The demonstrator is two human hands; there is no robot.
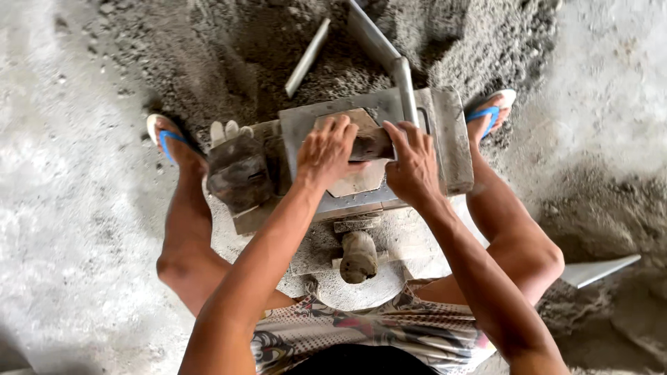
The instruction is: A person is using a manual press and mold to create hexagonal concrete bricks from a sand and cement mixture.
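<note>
1. Left hand point(325, 149), right hand point(413, 161): fingers closed on handle point(370, 142) of press plate point(356, 182).
2. Plate seated in steel mould point(445, 132), on floor between feet.
3. Step judged: pressing; next, firm even push.

Grey mould point(451, 139), blue sandal straps point(486, 114).

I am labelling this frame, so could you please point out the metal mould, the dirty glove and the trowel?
metal mould point(455, 149): head view, on its bare right side plate.
dirty glove point(240, 170): head view, on its palm.
trowel point(601, 269): head view, on the middle of its blade.
</note>
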